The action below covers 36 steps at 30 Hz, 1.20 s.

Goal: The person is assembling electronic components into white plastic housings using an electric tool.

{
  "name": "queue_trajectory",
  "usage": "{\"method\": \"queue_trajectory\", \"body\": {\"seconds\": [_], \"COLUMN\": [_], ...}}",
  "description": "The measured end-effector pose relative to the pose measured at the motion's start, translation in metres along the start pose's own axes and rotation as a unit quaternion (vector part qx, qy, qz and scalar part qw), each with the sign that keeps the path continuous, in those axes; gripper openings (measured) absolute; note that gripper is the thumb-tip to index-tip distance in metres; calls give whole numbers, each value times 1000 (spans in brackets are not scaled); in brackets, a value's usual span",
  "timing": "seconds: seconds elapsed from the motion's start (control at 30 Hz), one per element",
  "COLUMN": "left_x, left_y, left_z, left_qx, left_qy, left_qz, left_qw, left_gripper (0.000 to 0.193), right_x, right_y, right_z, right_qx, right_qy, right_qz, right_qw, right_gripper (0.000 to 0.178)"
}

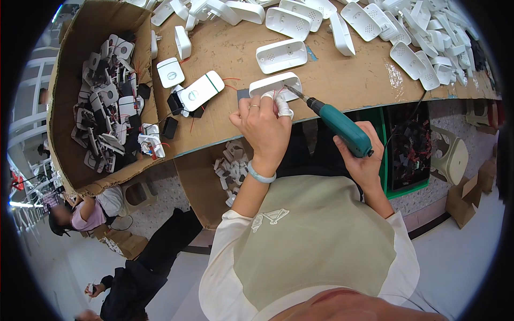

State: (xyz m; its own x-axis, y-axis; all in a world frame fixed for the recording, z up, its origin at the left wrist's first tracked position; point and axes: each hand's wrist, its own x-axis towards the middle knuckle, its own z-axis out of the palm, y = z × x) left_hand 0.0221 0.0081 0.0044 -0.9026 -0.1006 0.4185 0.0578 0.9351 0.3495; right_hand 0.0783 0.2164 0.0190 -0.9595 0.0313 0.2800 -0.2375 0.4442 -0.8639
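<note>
My left hand (262, 127), with white wrapping on some fingers, a ring and a pale bangle, holds a white plastic housing (258, 86) near the table edge. Thin red wires show by its fingertips; what else they pinch is hidden. In my right hand (365, 158) is a green electric screwdriver (345, 128), tilted so that its bit reaches into the housing. Just beyond lies another open white housing (281, 56). To the left, a white device with a green stripe (202, 92) rests on black blocks, beside a small white square cover (170, 72).
A cardboard box (107, 18) of small white and black parts stands at the left. White housings (409, 59) pile along the far side and right. Below the table are a carton (201, 184) and a green-rimmed crate (409, 190). Other people (139, 278) are at lower left.
</note>
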Motion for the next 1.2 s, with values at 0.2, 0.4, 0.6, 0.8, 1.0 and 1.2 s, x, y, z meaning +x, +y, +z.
{"method": "queue_trajectory", "body": {"seconds": [0.2, 0.4, 0.6, 0.8, 1.0, 1.2], "left_x": [0, 0, 0, 0, 1, 1], "left_y": [0, -3, -2, -1, -1, -1], "left_z": [1, 5, 6, 3, 4, 5], "left_qx": [-1, -8, -10, -15, -8, -11], "left_qy": [4, 26, 34, 7, 20, 23], "left_qz": [-4, 2, 0, -8, -7, -6], "left_qw": [1000, 1000, 999, 1000, 1000, 1000], "left_gripper": [11, 14, 15, 13, 16, 16], "right_x": [2, 4, 4, 5, 6, 6], "right_y": [-3, -5, -4, -5, -5, -4], "right_z": [0, 0, 0, -1, -1, -3], "right_qx": [5, 0, -1, 7, 3, -7], "right_qy": [0, -4, -9, -8, -8, -14], "right_qz": [7, 5, 13, 18, 11, 15], "right_qw": [1000, 1000, 1000, 1000, 1000, 1000], "right_gripper": [23, 22, 21, 20, 21, 22]}}
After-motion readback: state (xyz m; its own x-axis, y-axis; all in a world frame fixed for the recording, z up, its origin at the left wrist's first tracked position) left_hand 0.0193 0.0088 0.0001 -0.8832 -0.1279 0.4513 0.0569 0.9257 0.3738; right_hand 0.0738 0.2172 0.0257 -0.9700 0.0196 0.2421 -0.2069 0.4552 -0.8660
